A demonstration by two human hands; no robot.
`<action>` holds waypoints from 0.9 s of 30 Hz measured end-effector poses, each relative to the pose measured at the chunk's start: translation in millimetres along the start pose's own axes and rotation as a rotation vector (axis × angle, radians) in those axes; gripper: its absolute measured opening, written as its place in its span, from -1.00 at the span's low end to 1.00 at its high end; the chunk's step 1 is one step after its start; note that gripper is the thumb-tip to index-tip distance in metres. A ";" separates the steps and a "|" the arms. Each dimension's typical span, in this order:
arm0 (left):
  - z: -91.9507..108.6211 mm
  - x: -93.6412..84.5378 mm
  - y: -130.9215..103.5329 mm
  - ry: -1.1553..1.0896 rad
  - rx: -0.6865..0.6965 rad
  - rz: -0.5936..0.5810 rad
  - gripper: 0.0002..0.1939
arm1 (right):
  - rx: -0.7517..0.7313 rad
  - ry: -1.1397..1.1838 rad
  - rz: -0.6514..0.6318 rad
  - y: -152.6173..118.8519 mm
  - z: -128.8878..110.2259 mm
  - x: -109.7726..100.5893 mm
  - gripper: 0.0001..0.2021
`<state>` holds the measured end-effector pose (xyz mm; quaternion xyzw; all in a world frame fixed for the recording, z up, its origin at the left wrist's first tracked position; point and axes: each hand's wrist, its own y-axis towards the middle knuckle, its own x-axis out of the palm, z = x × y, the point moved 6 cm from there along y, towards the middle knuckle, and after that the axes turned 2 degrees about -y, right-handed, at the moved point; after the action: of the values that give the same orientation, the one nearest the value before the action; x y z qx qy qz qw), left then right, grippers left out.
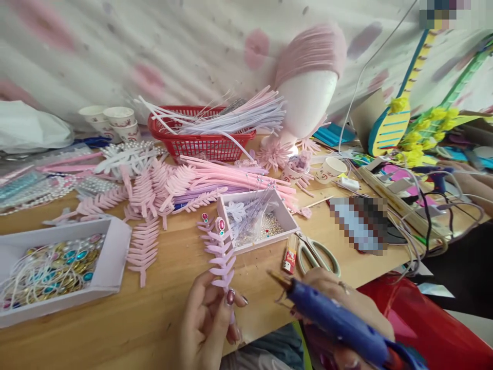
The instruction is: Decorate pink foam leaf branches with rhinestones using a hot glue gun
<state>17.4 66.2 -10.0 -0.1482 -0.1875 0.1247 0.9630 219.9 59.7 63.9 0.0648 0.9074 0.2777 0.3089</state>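
Between the thumb and fingers of my left hand [213, 313] is the stem of a lilac pipe-cleaner leaf [222, 259], held upright. A red gem and a small teal one sit near its tip. My right hand [339, 298] is wrapped round a blue hot glue gun [335, 321], its nozzle pointing left toward the leaf but apart from it. Behind the leaf stands a white box [265, 244] with pearl beads and pins. Scissors [316, 254] and a small red packet [289, 254] lie beyond the glue gun.
At left is a box of gems [115, 257]. Pink pipe-cleaner leaves [143, 252] lie beside it. Farther back are a red basket [208, 146] of pipe cleaners, paper cups [125, 128] and a foam head [311, 97]. Cables [419, 205] and another person's hand [472, 185] are at right.
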 end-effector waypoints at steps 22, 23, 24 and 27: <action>-6.8 1.5 1.2 -0.039 -0.115 -0.126 -0.57 | -0.091 0.027 -0.358 3.4 -0.4 36.2 -0.87; -6.7 1.6 1.1 -0.031 -0.119 -0.132 -0.57 | -0.083 0.028 -0.357 3.7 0.1 36.6 -0.86; -6.7 1.7 1.0 -0.025 -0.122 -0.138 -0.57 | -0.074 0.027 -0.354 3.8 0.8 36.9 -0.86; -6.8 1.6 0.8 -0.032 -0.125 -0.144 -0.56 | -0.070 0.016 -0.357 2.9 2.3 37.8 -0.86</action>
<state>21.4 65.8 -15.7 -0.1921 -0.2203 0.0458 0.9552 190.8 74.1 44.1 -0.1103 0.8968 0.2502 0.3479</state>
